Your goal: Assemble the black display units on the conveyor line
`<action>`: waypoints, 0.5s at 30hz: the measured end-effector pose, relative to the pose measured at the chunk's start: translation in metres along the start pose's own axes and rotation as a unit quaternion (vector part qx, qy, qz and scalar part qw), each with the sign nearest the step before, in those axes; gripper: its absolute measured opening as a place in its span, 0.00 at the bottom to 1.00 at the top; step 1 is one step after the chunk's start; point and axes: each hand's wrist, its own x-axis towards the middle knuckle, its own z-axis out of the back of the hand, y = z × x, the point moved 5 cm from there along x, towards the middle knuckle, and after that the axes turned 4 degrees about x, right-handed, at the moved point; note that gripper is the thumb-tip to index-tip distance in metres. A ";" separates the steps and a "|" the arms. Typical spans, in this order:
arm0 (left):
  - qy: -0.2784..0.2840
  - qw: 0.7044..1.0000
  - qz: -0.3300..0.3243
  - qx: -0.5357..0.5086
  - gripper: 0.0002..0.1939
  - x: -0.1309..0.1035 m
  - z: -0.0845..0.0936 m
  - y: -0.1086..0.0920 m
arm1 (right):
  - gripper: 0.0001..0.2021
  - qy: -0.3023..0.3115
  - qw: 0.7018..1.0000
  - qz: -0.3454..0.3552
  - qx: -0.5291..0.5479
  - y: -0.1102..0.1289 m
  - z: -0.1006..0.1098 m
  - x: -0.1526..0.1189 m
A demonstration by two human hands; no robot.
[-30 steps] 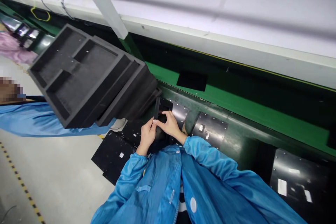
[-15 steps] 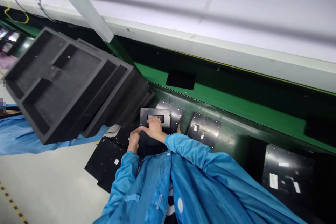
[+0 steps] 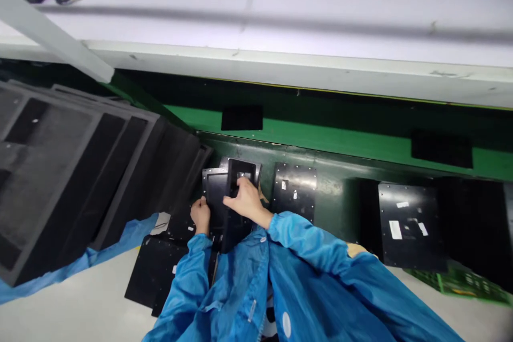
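We are pinching a tilted black panel (image 3: pixel 232 228) in our right hand (image 3: pixel 246 200), just beside a dark plate (image 3: pixel 215 191), curling our left hand (image 3: pixel 201 215) at the plate's left edge, its grip not discernible

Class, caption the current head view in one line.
The right hand holds a tilted black panel near stacked dark trays.

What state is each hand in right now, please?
Left hand: curled; whether it holds anything cannot be told.
Right hand: closed, holding a black panel.
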 end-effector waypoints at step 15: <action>0.051 0.974 -0.169 0.145 0.53 0.188 -0.133 -0.317 | 0.18 -0.247 0.838 -0.279 0.399 -0.258 0.175 -0.044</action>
